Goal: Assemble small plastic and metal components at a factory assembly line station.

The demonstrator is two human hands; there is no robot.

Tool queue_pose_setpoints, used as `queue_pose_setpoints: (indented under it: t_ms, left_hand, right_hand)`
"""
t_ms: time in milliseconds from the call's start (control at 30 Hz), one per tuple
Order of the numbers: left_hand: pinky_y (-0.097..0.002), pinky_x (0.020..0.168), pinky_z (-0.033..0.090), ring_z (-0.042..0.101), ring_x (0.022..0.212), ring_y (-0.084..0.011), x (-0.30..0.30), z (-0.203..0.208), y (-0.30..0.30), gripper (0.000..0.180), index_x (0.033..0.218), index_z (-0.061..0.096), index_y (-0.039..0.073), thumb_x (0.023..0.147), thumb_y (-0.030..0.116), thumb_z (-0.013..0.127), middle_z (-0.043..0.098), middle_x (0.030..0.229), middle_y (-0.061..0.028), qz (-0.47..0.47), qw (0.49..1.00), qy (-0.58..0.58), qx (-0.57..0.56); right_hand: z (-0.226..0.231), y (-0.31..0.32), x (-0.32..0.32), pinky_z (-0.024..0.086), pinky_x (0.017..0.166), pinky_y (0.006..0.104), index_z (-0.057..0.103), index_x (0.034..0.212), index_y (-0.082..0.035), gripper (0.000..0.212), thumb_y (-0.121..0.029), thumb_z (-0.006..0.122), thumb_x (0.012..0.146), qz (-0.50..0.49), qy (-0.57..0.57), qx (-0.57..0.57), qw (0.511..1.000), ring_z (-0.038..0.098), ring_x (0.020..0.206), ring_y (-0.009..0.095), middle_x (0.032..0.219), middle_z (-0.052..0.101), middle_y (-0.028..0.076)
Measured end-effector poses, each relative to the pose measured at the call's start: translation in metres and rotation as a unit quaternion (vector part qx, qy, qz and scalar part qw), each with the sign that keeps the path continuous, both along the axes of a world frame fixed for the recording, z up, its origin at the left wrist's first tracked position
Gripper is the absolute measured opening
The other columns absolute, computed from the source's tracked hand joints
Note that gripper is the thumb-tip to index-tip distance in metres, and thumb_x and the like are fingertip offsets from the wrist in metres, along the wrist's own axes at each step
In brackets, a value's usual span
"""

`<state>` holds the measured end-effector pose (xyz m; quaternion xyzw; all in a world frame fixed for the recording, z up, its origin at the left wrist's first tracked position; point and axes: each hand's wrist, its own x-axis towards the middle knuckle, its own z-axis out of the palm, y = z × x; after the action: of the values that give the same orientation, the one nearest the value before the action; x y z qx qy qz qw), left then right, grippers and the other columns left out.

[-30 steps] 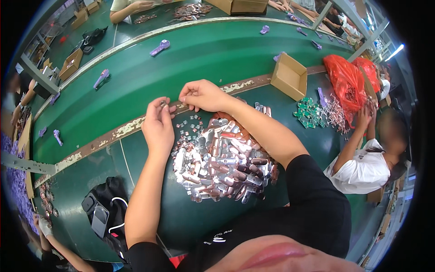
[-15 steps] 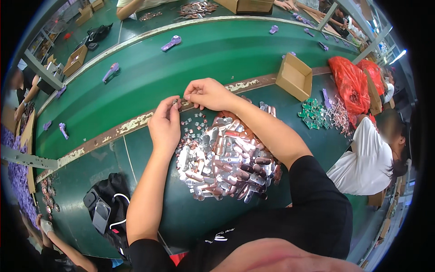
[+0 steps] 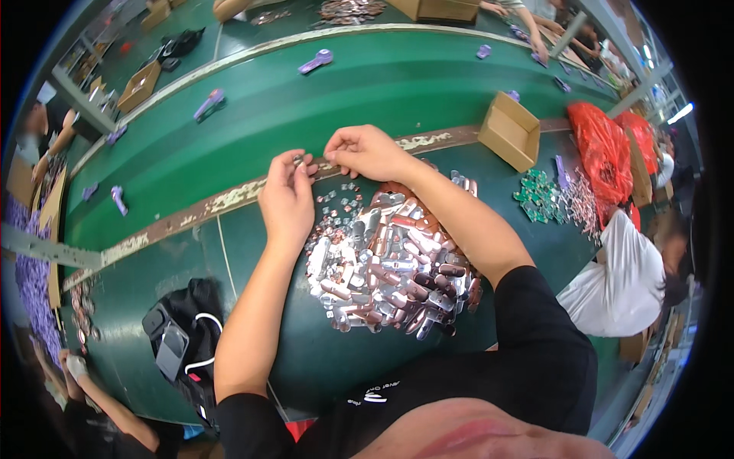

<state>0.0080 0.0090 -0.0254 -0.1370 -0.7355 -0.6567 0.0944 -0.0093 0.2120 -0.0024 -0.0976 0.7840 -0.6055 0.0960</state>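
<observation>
My left hand point(image 3: 288, 195) is raised over the worn brown edge of the bench, thumb and fingertips closed on a small shiny piece point(image 3: 298, 160) whose kind is too small to tell. Just to its right, my right hand point(image 3: 368, 155) has its thumb and index finger pinched together and the other fingers curled. What that pinch holds, if anything, is hidden. Below both hands lies a heap of glossy oval-ended parts point(image 3: 397, 268), silver, pink and dark brown. Several tiny clear and reddish pieces point(image 3: 330, 212) are scattered along its upper left side, nearest my left hand.
A green conveyor belt point(image 3: 252, 138) beyond the bench carries purple handle-shaped parts point(image 3: 316, 61). To the right are an open cardboard box point(image 3: 511, 131), green circuit boards point(image 3: 537, 196) and red plastic bags point(image 3: 600, 153). A black bag point(image 3: 187, 344) lies at left. Co-workers sit around.
My hands have drawn slightly apart, the right one moving off from the left fingertips. The whole view has shifted a little. Across the belt, a co-worker's hand now reaches over its far edge.
</observation>
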Motion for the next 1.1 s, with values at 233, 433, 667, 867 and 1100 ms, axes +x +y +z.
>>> queue_pose_setpoints:
  t_ms: [233, 433, 667, 867, 1100]
  left_hand:
    - [-0.0314, 0.078, 0.059, 0.077, 0.097, -0.0222, -0.004, 0.01, 0.006, 0.016, 0.117, 0.06, 0.0, 0.102, 0.003, 0.057, 0.075, 0.104, -0.0156, 0.028, 0.999, 0.024, -0.032]
    - [-0.0344, 0.074, 0.058, 0.077, 0.084, -0.0238, -0.004, 0.01, -0.009, 0.018, 0.115, 0.065, 0.002, 0.098, 0.006, 0.061, 0.076, 0.094, -0.0154, 0.068, 0.993, 0.07, -0.064]
    - [-0.0374, 0.073, 0.059, 0.076, 0.084, -0.0279, -0.003, 0.008, -0.006, 0.018, 0.115, 0.065, 0.003, 0.098, 0.007, 0.06, 0.076, 0.095, -0.0157, 0.028, 0.996, 0.062, -0.065]
    - [-0.0398, 0.077, 0.058, 0.075, 0.088, -0.0312, -0.004, 0.005, -0.01, 0.018, 0.114, 0.066, 0.005, 0.097, 0.009, 0.06, 0.076, 0.095, -0.0152, 0.043, 0.992, 0.082, -0.086]
    - [-0.0469, 0.076, 0.057, 0.072, 0.084, -0.0366, -0.005, 0.007, 0.0, 0.017, 0.11, 0.068, 0.006, 0.095, 0.009, 0.06, 0.074, 0.092, -0.0165, 0.044, 0.993, 0.074, -0.086]
  right_hand:
    - [0.01, 0.007, 0.002, 0.052, 0.064, 0.0227, 0.069, 0.107, -0.002, 0.013, -0.013, 0.065, 0.1, -0.026, 0.001, 0.021, 0.999, 0.063, 0.074, 0.008, 0.087, 0.068, 0.002]
    - [0.023, -0.012, 0.001, 0.052, 0.065, 0.0233, 0.068, 0.109, 0.002, 0.016, -0.011, 0.062, 0.102, -0.007, -0.004, 0.01, 1.0, 0.064, 0.076, 0.009, 0.092, 0.07, 0.004]
    - [0.059, -0.012, 0.005, 0.052, 0.062, 0.0272, 0.065, 0.11, 0.002, 0.02, -0.017, 0.058, 0.105, -0.057, -0.032, -0.179, 0.982, 0.064, 0.072, 0.014, 0.09, 0.069, 0.007]
    - [0.078, -0.044, -0.023, 0.049, 0.059, 0.0282, 0.065, 0.103, 0.001, 0.026, -0.025, 0.062, 0.105, -0.072, 0.0, -0.153, 0.986, 0.06, 0.066, 0.013, 0.085, 0.067, 0.006]
    - [0.05, -0.061, -0.102, 0.048, 0.056, 0.0286, 0.065, 0.102, 0.001, 0.025, -0.024, 0.062, 0.104, -0.105, -0.034, -0.163, 0.98, 0.059, 0.064, 0.014, 0.083, 0.065, 0.005]
